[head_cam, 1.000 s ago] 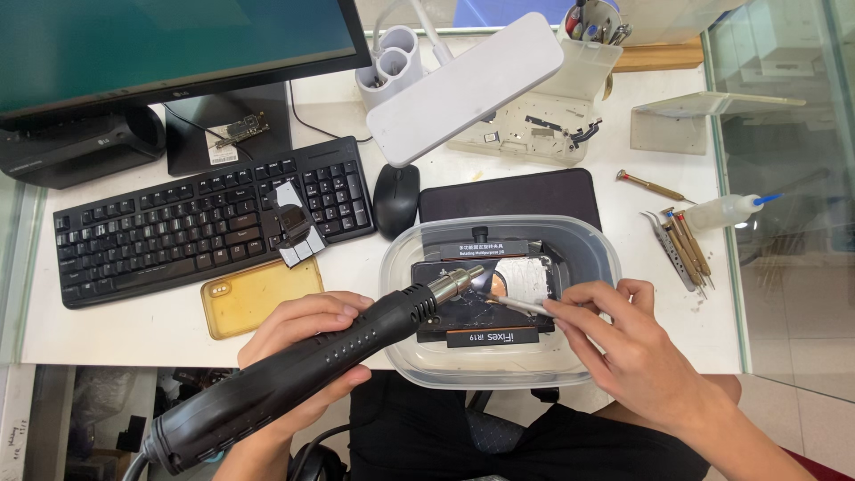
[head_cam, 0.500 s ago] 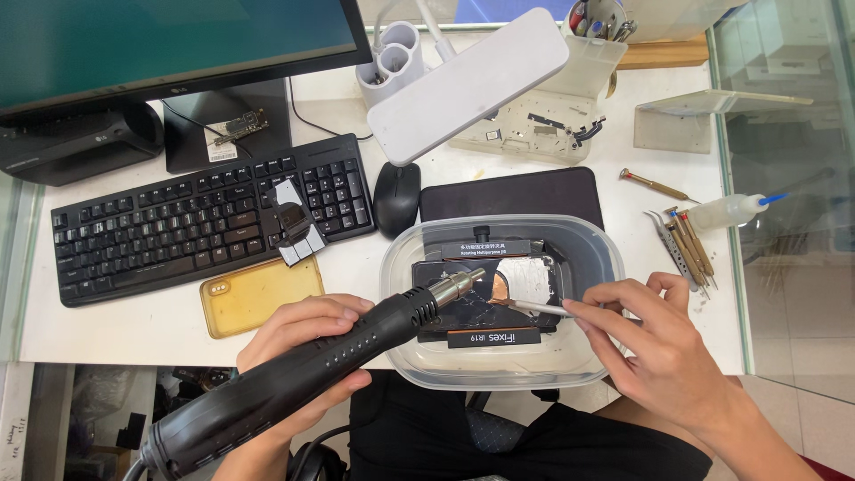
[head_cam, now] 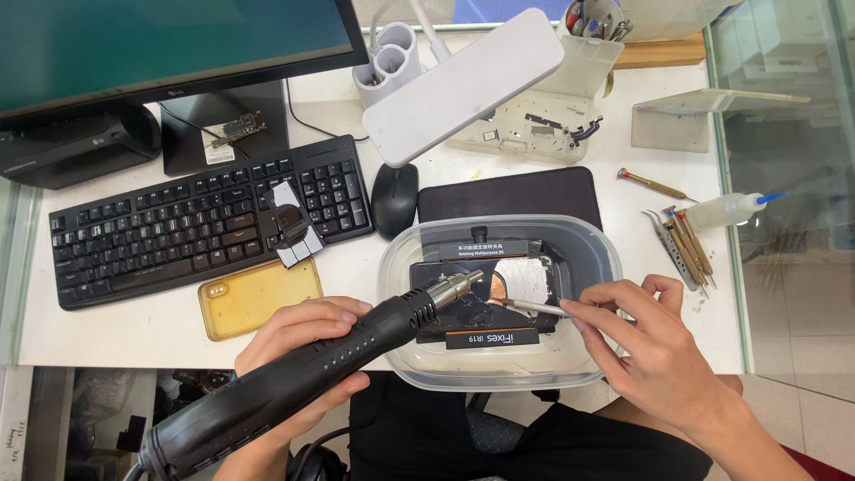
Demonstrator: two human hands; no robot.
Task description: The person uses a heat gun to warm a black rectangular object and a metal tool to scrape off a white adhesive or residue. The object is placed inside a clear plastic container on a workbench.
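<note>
Nearest, wraps the left hand point(head_cam: 298, 343) around the black hot-air gun point(head_cam: 267, 396), fingers point(head_cam: 312, 313) curled tight over the barrel. Holds the same grip and angle as a second ago, with the metal nozzle point(head_cam: 454, 287) just beyond the fingertips and aimed into the clear plastic tub point(head_cam: 499, 381).

Draws the right hand point(head_cam: 663, 356) back toward the tub's right rim since a second ago, uncovering what lies below. Pinches slim tweezers point(head_cam: 534, 307) between thumb and forefinger, other fingers loosely bent. Leaves the tweezer tip just ahead of the fingertips, beside the nozzle, at the copper-and-silver board point(head_cam: 521, 276) clamped in the black fixture point(head_cam: 490, 337). Suggests heating goes on with the pick poised, nothing lifted yet.

Beyond the left fingers: yellow phone case point(head_cam: 258, 298), then keyboard point(head_cam: 178, 223) and mouse point(head_cam: 394, 198). Beyond the right fingers: hand tools point(head_cam: 681, 240), a small squeeze bottle point(head_cam: 726, 210), and farther off a white lamp head point(head_cam: 463, 85).
</note>
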